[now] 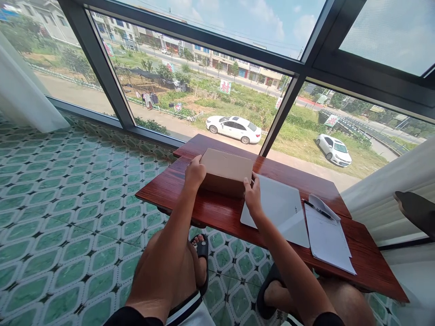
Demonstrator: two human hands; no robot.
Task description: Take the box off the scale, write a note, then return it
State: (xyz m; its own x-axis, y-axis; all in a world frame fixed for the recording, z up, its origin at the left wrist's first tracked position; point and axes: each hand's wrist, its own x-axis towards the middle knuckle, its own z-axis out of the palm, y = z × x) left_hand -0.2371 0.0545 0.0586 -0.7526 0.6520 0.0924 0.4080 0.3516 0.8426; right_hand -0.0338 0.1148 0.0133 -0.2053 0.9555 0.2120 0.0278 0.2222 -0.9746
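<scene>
A closed brown cardboard box [226,165] is at the left part of the dark red wooden table [217,210]. My left hand [195,173] grips the box's left end, with the thumb near the top edge and the fingers mostly hidden behind it. On the opposite end, my right hand [252,192] holds the right side near its front corner. Beneath and beside my right hand lies a closed silver laptop [278,210]. Whether the box rests on the table or is slightly lifted, I cannot tell.
Right of the laptop lie white papers [328,240] with a black pen [319,209] on top. A large window frame [299,86] stands behind the table. White curtains [380,181] hang at the sides. Green patterned tiles [84,217] cover the floor.
</scene>
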